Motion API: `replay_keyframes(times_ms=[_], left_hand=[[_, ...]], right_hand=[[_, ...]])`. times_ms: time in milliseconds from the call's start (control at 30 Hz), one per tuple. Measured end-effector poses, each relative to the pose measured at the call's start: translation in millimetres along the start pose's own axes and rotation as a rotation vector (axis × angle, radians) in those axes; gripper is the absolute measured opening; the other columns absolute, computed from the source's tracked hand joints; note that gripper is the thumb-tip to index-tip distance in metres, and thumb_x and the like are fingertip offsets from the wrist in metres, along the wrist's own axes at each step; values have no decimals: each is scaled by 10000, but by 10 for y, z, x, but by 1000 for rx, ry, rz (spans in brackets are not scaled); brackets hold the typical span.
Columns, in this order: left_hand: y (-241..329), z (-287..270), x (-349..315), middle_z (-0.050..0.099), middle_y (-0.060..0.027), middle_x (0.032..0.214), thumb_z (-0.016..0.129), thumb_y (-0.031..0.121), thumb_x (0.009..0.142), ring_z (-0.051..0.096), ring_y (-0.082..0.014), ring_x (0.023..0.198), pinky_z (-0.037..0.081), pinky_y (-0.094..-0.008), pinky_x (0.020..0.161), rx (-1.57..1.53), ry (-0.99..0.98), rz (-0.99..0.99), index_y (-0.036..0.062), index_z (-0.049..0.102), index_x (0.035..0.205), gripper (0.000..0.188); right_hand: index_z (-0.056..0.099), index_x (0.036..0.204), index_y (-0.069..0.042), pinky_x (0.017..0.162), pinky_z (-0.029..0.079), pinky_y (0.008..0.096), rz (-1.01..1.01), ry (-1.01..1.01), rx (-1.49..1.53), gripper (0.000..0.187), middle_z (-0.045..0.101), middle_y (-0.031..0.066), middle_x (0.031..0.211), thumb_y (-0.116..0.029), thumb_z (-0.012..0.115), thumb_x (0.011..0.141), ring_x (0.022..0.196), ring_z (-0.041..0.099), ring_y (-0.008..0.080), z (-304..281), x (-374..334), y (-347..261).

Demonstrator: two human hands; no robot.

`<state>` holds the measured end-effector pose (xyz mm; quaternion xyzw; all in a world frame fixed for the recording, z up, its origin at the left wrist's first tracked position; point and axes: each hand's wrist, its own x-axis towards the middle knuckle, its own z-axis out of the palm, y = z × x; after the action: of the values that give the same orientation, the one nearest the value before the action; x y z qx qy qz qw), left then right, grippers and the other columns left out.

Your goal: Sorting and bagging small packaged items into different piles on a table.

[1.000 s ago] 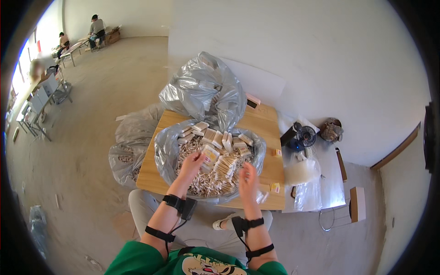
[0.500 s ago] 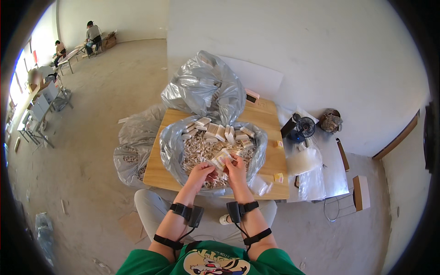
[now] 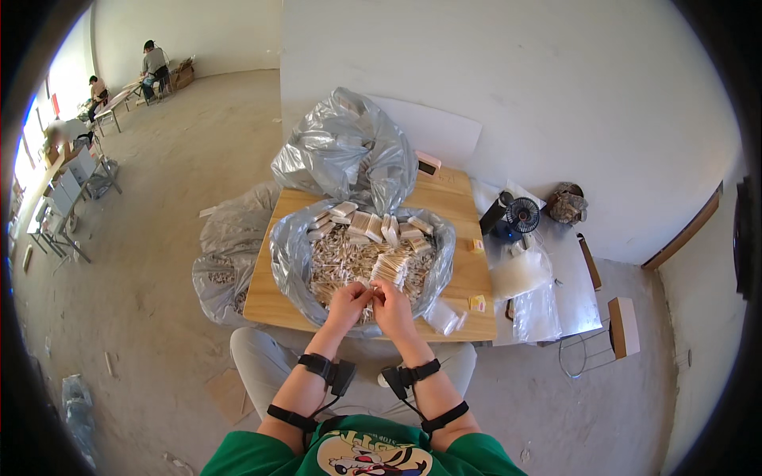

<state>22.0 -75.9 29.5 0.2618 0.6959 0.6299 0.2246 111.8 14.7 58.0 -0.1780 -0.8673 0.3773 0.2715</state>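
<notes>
An opened grey plastic bag [image 3: 286, 252] on the wooden table is filled with loose cotton swabs [image 3: 337, 263]. Above the heap I hold a clear pack of cotton swabs [image 3: 390, 268], its sticks fanned side by side and pointing away from me. My left hand [image 3: 349, 306] and my right hand [image 3: 391, 308] meet at its near end, both closed, fingertips pinching close together. What exactly each fingertip grips is partly hidden. Filled swab packs [image 3: 363, 224] lie in a row along the bag's far side.
A second grey bag [image 3: 341, 151] bulges behind the first. Clear plastic sleeves [image 3: 444, 317] and a small yellow card [image 3: 477, 303] rest on the wooden table [image 3: 266, 293] at right. Beside it, a side table holds a black fan [image 3: 522, 215]. Other people sit far left.
The pack has turned from slanted to nearly straight away from me. My hands have come together at its near end, the right one sliding down from its side. The view has shifted slightly.
</notes>
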Motion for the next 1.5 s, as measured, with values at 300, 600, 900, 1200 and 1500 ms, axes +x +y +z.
replay_keyframes(times_ms=[300,600,900,1200,1500], left_hand=[[31,-55,-21,527,-130,611,613,142,790,513,-223,550,399,-335,519,325,37,235,-4,556,720,172],[138,-45,-87,551,-163,700,592,87,749,548,-338,662,436,-393,593,464,-41,360,-7,525,684,132],[5,-132,75,555,-23,738,690,190,786,514,-109,653,416,-239,615,-245,161,-66,20,560,937,261],[0,-192,206,565,-38,693,717,180,757,515,-102,620,426,-247,571,351,135,317,-8,627,826,220],[42,-66,224,544,18,683,680,141,801,465,-51,614,376,-199,535,-212,119,-74,2,624,846,156]], right_hand=[[512,958,-29,610,458,400,26,160,-62,239,586,146,750,-5,595,734,715,578,324,-38,68,78],[544,1009,-44,635,480,375,-116,80,-62,170,615,155,823,-54,518,841,748,614,323,31,30,234],[581,1002,9,652,457,235,423,187,804,202,628,54,864,39,530,809,725,581,111,131,90,453],[588,1001,-6,685,427,219,212,88,633,160,590,13,852,-64,562,855,780,529,82,66,248,376],[613,871,-18,590,382,205,295,112,672,100,544,-33,714,-115,605,850,650,454,43,222,390,374]])
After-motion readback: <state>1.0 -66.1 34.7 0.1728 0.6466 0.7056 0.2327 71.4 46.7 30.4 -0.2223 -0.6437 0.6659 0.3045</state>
